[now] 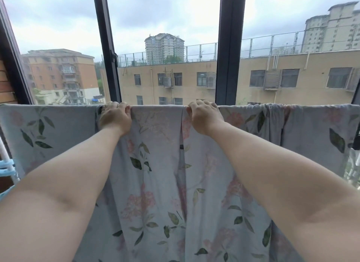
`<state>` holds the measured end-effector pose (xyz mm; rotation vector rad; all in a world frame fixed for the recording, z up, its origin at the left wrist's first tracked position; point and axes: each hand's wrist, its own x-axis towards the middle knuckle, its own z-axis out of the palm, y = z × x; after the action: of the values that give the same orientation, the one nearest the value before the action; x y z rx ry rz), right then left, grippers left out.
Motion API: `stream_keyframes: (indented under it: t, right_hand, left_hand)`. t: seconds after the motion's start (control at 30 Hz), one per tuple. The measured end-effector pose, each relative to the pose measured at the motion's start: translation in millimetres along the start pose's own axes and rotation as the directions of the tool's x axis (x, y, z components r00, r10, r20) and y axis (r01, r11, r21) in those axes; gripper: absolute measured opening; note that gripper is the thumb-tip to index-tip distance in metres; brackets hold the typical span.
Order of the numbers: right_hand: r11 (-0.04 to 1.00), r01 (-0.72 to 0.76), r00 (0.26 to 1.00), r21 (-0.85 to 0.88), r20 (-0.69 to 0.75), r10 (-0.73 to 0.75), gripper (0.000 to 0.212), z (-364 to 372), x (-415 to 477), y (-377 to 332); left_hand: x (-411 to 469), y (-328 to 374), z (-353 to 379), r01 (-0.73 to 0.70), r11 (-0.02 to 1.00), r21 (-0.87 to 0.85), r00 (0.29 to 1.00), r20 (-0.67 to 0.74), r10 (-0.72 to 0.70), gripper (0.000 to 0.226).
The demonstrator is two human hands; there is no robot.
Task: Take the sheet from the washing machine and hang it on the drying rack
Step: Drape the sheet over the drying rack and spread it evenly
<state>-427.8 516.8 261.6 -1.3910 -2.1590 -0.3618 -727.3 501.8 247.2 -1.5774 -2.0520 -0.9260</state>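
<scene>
Far left edge: one white pole (4, 154) with pale blue clips (6, 165), count unclear, likely part of the drying rack. One floral sheet (159, 174) hangs draped over one horizontal rail, itself hidden under the cloth, spanning the full width in front of the window. Two hands on the top fold: left hand (115, 118) has its fingers curled over the fold, gripping cloth; right hand (204, 116) does likewise, near it. Two dark window posts (229, 47) behind. Risks, as judged: the cloth lies flat at left but gathers into bunched folds (272, 115) right of the right hand; left so, those layers would dry slowly. A hard sideways tug could make the drape uneven, and the heavier side could pull the sheet off the rail.
</scene>
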Motion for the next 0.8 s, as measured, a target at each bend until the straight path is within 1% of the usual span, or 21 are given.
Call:
stream_keyframes:
  t: [0.1, 0.23, 0.57, 0.67, 0.8]
  right_hand:
    - [0.999, -0.017, 1.000, -0.027, -0.004, 0.017, 0.040, -1, -1, 12]
    - [0.997, -0.047, 0.998, -0.056, -0.049, 0.045, 0.049, -3, -7, 32]
    - [0.981, -0.153, 0.984, -0.115, -0.106, 0.141, 0.055, -24, -30, 85]
    - [0.975, -0.176, 0.981, -0.133, -0.109, 0.163, 0.059, -26, -34, 88]
    - [0.956, -0.241, 0.967, -0.171, -0.122, 0.222, 0.066, -26, -31, 75]
  left_hand:
    - [0, -2, 1, 0.013, 0.999, -0.030, 1.000, -0.024, -0.014, 0.045]
    - [1, 0, 2, 0.041, 0.997, -0.067, 0.999, -0.034, -0.043, 0.042]
    - [-2, 5, 2, 0.054, 0.997, -0.048, 0.997, -0.051, -0.057, 0.043]
    - [-4, 7, 0, 0.057, 0.997, -0.044, 0.997, -0.051, -0.060, 0.043]
    - [-3, 6, 0, 0.065, 0.996, -0.057, 0.997, -0.041, -0.068, 0.044]
